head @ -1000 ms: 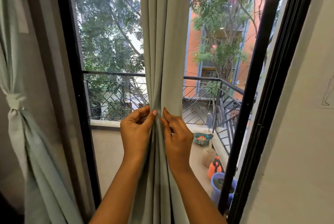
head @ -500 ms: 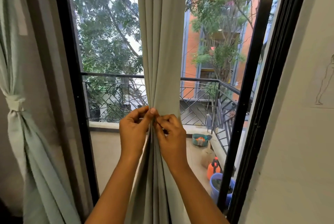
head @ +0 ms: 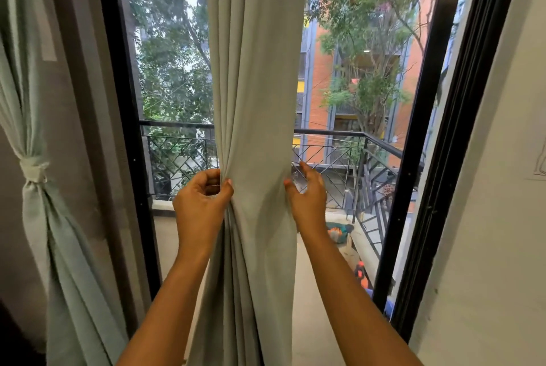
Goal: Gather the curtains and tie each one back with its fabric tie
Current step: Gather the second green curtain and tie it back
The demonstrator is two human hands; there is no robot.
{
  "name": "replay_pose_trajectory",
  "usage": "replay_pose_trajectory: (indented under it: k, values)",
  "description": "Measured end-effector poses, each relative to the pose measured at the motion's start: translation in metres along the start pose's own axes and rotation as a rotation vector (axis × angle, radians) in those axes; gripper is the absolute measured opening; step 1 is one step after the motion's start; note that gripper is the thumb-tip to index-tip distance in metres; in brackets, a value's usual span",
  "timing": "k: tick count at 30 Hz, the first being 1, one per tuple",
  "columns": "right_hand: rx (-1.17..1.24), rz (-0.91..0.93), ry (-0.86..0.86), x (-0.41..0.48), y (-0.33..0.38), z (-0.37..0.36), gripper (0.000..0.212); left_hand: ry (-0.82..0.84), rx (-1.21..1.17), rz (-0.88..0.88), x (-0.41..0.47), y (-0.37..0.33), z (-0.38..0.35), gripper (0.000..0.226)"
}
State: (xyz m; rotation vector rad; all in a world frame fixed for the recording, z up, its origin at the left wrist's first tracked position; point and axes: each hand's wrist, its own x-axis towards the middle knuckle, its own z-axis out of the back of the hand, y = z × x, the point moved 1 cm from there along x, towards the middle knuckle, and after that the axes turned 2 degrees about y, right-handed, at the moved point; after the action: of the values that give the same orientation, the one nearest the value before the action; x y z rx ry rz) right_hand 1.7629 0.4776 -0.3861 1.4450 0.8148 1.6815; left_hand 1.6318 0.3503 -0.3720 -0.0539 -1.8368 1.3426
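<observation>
A pale grey-green curtain hangs down the middle of the glass door. My left hand grips its gathered folds at the left side, fingers curled round the fabric. My right hand is at the curtain's right edge, thumb on the front, fingers spread behind the edge. At the far left a second curtain hangs gathered, bound by a knotted fabric tie. No loose tie for the middle curtain shows.
A black door frame stands right of the curtain, a white wall beyond it. Through the glass is a balcony with a black railing, a basket and an orange bottle on its floor.
My right hand has left the centre folds and moved right to the curtain's right edge, opening its fingers. The left hand keeps its grip on the folds.
</observation>
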Motion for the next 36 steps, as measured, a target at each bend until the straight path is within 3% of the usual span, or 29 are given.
replay_pose_trajectory:
  k: [3, 5, 8, 11, 13, 16, 19, 21, 24, 27, 31, 36]
  values:
    - [0.113, -0.082, 0.305, 0.023, 0.006, -0.018, 0.07, -0.025, -0.017, 0.023, 0.008, 0.003, 0.012, 0.014]
    - [0.126, -0.06, 0.368, 0.027, 0.006, -0.025, 0.064, -0.034, -0.004, 0.026, 0.013, 0.005, 0.02, 0.013]
    - [0.146, -0.014, 0.105, 0.024, 0.004, -0.033, 0.037, -0.058, 0.021, 0.033, 0.023, 0.011, 0.029, 0.015]
    - [0.0, 0.079, -0.194, 0.009, 0.004, -0.037, 0.019, -0.069, 0.04, 0.06, 0.031, 0.017, 0.03, 0.016]
    - [-0.066, 0.166, -0.329, -0.005, 0.006, -0.037, 0.015, -0.068, 0.032, 0.075, 0.033, 0.018, 0.024, 0.012]
    - [-0.182, 0.438, -0.473, -0.032, 0.012, -0.038, 0.015, -0.054, -0.011, 0.093, 0.028, 0.015, 0.01, 0.012]
    - [-0.199, 0.575, -0.41, -0.057, 0.022, -0.041, 0.027, 0.02, -0.054, 0.099, 0.017, 0.013, -0.005, 0.015]
    - [-0.24, 0.59, -0.355, -0.064, 0.028, -0.044, 0.036, 0.07, -0.095, 0.081, 0.011, 0.009, -0.011, 0.022]
    - [-0.175, 0.565, -0.313, -0.068, 0.034, -0.039, 0.04, 0.122, -0.121, 0.07, 0.008, 0.01, -0.017, 0.014]
    - [-0.133, 0.565, -0.291, -0.076, 0.039, -0.036, 0.039, 0.185, -0.16, 0.076, 0.009, 0.009, -0.016, 0.012]
    - [-0.063, 0.434, -0.215, -0.075, 0.032, -0.032, 0.032, 0.228, -0.208, 0.078, 0.002, 0.004, -0.015, 0.015]
    - [-0.042, 0.439, -0.208, -0.085, 0.034, -0.032, 0.023, 0.264, -0.258, 0.093, 0.0, 0.006, -0.01, 0.015]
